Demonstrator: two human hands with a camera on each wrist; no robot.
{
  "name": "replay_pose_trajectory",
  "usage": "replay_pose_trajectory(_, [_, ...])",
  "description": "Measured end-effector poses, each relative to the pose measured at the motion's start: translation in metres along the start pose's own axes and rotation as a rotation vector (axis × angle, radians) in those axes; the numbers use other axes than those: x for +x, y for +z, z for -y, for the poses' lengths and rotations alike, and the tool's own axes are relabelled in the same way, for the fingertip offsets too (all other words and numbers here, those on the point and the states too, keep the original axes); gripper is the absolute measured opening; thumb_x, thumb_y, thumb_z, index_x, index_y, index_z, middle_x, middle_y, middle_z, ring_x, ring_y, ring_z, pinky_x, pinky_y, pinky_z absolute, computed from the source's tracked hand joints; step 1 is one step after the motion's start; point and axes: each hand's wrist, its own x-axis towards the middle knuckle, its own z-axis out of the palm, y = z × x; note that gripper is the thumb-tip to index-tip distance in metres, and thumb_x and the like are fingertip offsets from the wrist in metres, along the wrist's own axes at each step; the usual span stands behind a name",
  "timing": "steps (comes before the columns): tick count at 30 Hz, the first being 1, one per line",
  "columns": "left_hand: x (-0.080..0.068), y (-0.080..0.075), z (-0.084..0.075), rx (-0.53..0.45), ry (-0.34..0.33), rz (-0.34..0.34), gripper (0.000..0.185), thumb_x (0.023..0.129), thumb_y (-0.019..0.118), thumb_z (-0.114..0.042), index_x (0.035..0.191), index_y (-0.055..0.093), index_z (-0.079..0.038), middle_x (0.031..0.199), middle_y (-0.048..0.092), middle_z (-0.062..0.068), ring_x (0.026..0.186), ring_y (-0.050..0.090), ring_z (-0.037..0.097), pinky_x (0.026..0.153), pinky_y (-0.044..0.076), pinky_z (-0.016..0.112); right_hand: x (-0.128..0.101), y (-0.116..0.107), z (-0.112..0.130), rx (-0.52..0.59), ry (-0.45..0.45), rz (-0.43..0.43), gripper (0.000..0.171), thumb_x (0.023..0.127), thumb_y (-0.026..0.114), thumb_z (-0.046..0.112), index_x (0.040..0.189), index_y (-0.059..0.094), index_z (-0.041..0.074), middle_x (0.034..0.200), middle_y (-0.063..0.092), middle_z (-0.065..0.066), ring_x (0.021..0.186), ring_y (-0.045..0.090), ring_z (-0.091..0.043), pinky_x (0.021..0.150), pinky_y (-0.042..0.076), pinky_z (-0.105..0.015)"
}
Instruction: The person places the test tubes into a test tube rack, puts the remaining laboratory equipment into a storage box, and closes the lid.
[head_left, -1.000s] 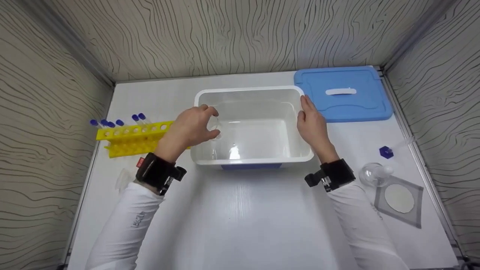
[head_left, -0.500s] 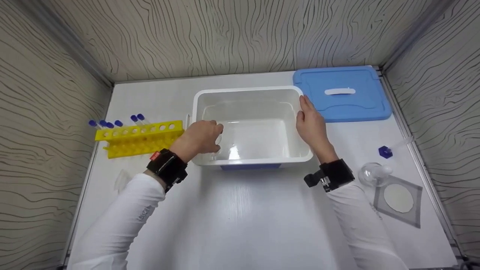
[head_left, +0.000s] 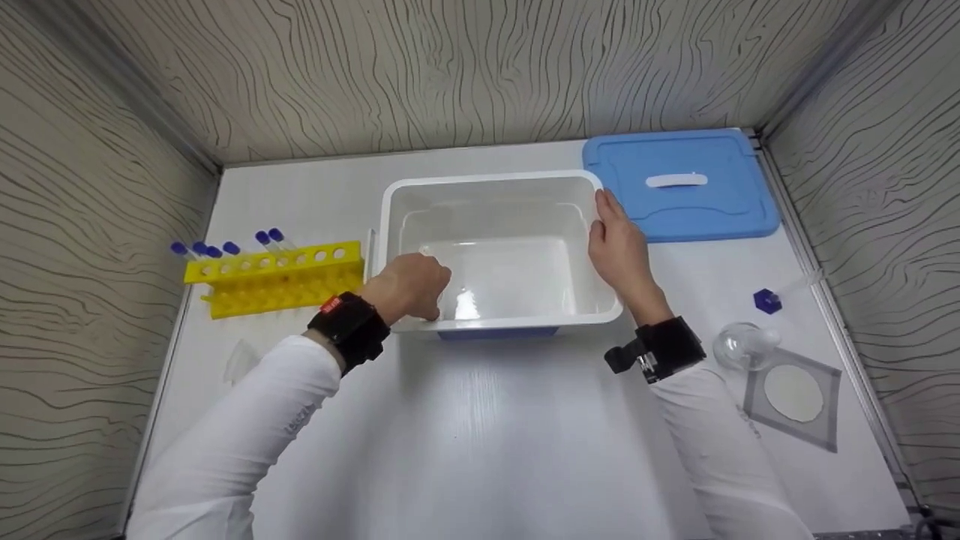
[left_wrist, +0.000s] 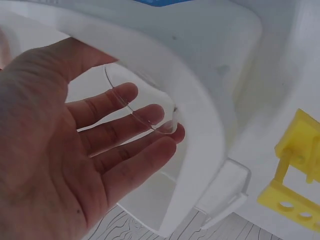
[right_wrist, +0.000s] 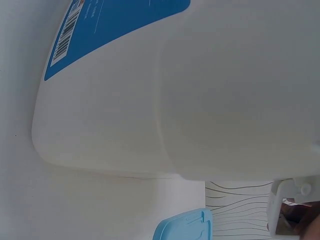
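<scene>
A clear thing (left_wrist: pixel 148 97) was gripped by the left hand (head_left: pixel 411 287) inside the white tub (head_left: pixel 517 266), whose side was touched by straight fingers of the right hand (head_left: pixel 622 251).

White sleeves (head_left: pixel 712 435), black wrist mounts (head_left: pixel 671 349)
Dark lettering (head_left: pixel 298 420) marks the left sleeve (head_left: pixel 232 435); a red tag (head_left: pixel 330 304) sits on the left mount (head_left: pixel 351 331), a stubby black piece (head_left: pixel 620 359) on the right.
</scene>
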Motion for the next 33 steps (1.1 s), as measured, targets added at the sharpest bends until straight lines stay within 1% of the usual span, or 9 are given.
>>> replay_pose_trajectory(3, [0.006, -0.001, -0.002, -0.005, -0.01, 0.041, 0.024, 0.083, 0.072, -0.023, 0.096, 0.07, -0.003, 0.084, 0.066, 0.009, 0.075, 0.057, 0.023, 0.072, 0.058, 0.036, -0.001, -0.002, -0.001, 0.0, 0.002, -0.004, 0.051, 0.102, 0.037, 0.009, 0.151, 0.033, -0.004, 0.159, 0.03, -0.024, 0.145, 0.035, -0.039, 0.113, 0.04, -0.053])
replay_pose_trajectory(6, [0.01, 0.001, -0.001, -0.004, -0.026, 0.078, 0.018, 0.082, 0.071, -0.02, 0.092, 0.07, -0.005, 0.077, 0.058, 0.006, 0.07, 0.05, 0.021, 0.06, 0.049, 0.03, 0.0, -0.002, 0.0, 0.003, -0.001, -0.004, 0.051, 0.102, 0.037, 0.009, 0.151, 0.033, -0.004, 0.159, 0.03, -0.025, 0.144, 0.036, -0.04, 0.11, 0.043, -0.053])
replay_pose_trajectory(8, [0.012, 0.004, 0.0, 0.014, -0.027, 0.09, 0.015, 0.081, 0.07, -0.017, 0.091, 0.07, -0.005, 0.075, 0.055, 0.006, 0.068, 0.048, 0.021, 0.056, 0.044, 0.029, 0.0, -0.002, 0.0, 0.002, -0.001, -0.006, 0.051, 0.101, 0.038, 0.009, 0.151, 0.033, -0.004, 0.159, 0.031, -0.025, 0.143, 0.039, -0.04, 0.106, 0.046, -0.053])
replay_pose_trajectory(10, [0.013, 0.006, 0.001, 0.034, -0.02, 0.094, 0.014, 0.081, 0.069, -0.014, 0.091, 0.07, -0.004, 0.076, 0.056, 0.006, 0.067, 0.047, 0.021, 0.057, 0.047, 0.03, -0.001, -0.001, 0.0, -0.002, 0.004, -0.004, 0.052, 0.102, 0.038, 0.009, 0.151, 0.033, -0.004, 0.159, 0.031, -0.025, 0.142, 0.039, -0.04, 0.105, 0.047, -0.053])
replay_pose_trajectory(13, [0.014, 0.01, 0.0, 0.062, 0.001, 0.084, 0.011, 0.082, 0.067, -0.011, 0.089, 0.071, -0.004, 0.079, 0.061, 0.009, 0.067, 0.048, 0.021, 0.066, 0.056, 0.034, -0.001, -0.001, 0.0, -0.007, 0.009, -0.001, 0.052, 0.101, 0.039, 0.009, 0.151, 0.033, -0.003, 0.16, 0.031, -0.024, 0.143, 0.039, -0.04, 0.109, 0.045, -0.053])
replay_pose_trajectory(16, [0.016, 0.013, -0.002, 0.071, 0.017, 0.064, 0.011, 0.083, 0.065, -0.008, 0.089, 0.072, -0.003, 0.082, 0.066, 0.011, 0.067, 0.049, 0.021, 0.074, 0.06, 0.038, -0.001, -0.001, 0.0, -0.003, 0.007, -0.003, 0.052, 0.101, 0.039, 0.008, 0.151, 0.033, -0.004, 0.159, 0.031, -0.025, 0.144, 0.037, -0.04, 0.112, 0.042, -0.053])
replay_pose_trajectory(19, [0.019, 0.014, -0.004, 0.076, 0.017, 0.041, 0.011, 0.082, 0.064, -0.006, 0.088, 0.073, -0.002, 0.081, 0.067, 0.011, 0.067, 0.051, 0.021, 0.074, 0.06, 0.039, -0.001, -0.002, 0.001, 0.003, 0.005, -0.006, 0.051, 0.101, 0.039, 0.007, 0.15, 0.034, -0.005, 0.158, 0.032, -0.026, 0.143, 0.038, -0.041, 0.11, 0.043, -0.053])
replay_pose_trajectory(27, [0.031, 0.014, 0.002, 0.078, -0.026, 0.038, 0.013, 0.078, 0.072, -0.013, 0.087, 0.073, -0.003, 0.074, 0.056, 0.007, 0.067, 0.048, 0.021, 0.072, 0.06, 0.038, -0.001, -0.003, 0.002, -0.016, 0.014, 0.003, 0.052, 0.102, 0.039, 0.009, 0.151, 0.033, -0.004, 0.159, 0.031, -0.025, 0.145, 0.036, -0.039, 0.114, 0.04, -0.052])
replay_pose_trajectory(33, [0.041, 0.011, 0.009, 0.059, -0.054, -0.008, 0.017, 0.075, 0.073, -0.011, 0.09, 0.074, -0.003, 0.084, 0.069, 0.01, 0.069, 0.053, 0.022, 0.075, 0.061, 0.04, 0.0, -0.002, 0.001, -0.014, 0.009, 0.005, 0.051, 0.101, 0.04, 0.007, 0.151, 0.033, -0.004, 0.159, 0.031, -0.025, 0.145, 0.036, -0.039, 0.115, 0.039, -0.052])
